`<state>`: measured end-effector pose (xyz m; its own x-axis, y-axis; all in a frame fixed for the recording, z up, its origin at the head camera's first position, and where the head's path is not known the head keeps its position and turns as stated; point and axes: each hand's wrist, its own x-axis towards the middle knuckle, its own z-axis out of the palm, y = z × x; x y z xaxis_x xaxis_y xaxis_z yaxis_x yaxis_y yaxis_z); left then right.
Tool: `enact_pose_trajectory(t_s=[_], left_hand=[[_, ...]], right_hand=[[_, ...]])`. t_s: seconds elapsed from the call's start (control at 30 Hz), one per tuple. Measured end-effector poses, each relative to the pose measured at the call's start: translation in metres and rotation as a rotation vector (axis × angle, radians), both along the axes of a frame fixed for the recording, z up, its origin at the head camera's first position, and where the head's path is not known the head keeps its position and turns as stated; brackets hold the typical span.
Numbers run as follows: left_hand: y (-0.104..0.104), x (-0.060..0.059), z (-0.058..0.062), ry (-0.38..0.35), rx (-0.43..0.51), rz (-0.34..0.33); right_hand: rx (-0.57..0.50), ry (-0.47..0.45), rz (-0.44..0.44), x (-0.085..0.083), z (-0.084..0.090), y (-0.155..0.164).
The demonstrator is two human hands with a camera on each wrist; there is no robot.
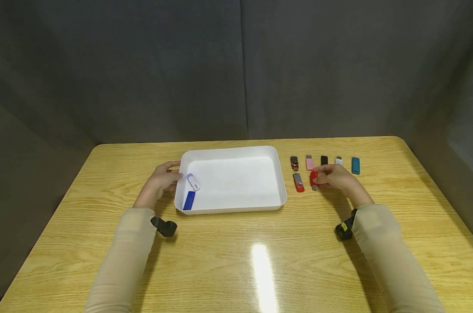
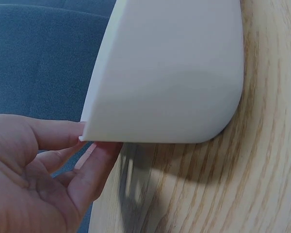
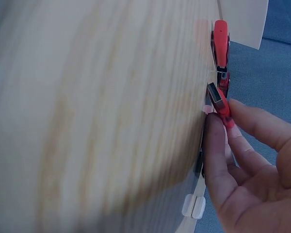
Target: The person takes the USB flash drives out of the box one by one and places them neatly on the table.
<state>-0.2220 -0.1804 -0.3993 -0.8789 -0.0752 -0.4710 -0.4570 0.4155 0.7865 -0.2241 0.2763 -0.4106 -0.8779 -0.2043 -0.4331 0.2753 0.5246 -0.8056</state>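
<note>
A white tray [image 1: 277, 174] lies in the middle of the wooden table [image 1: 236, 252]. Inside it, near the left wall, lie a white-and-lilac USB stick [image 1: 193, 181] and a blue USB stick [image 1: 189, 200]. My left hand [image 1: 163, 179] rests against the tray's left wall [image 2: 169, 82], fingers straight along its edge. My right hand [image 1: 336, 177] pinches a red USB stick [image 1: 313, 179] just right of the tray; the right wrist view shows that red stick [image 3: 220, 103] between thumb and fingers. Another red swivel stick [image 1: 298, 182] lies beside it.
A row of USB sticks lies behind my right hand: dark red [image 1: 294, 163], pink [image 1: 309, 162], black [image 1: 324, 160], white [image 1: 339, 161] and teal [image 1: 355, 165]. Grey partition walls enclose the table on three sides. A light glare marks the table's front.
</note>
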Motion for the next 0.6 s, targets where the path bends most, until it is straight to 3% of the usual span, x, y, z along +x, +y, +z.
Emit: enact_pose_trajectory(t_s=[0.6], left_hand=[[-0.0005, 0.0014, 0.0000, 0.010, 0.024, -0.012]], right_hand=[[0.019, -0.011, -0.019, -0.0016, -0.0008, -0.0016]])
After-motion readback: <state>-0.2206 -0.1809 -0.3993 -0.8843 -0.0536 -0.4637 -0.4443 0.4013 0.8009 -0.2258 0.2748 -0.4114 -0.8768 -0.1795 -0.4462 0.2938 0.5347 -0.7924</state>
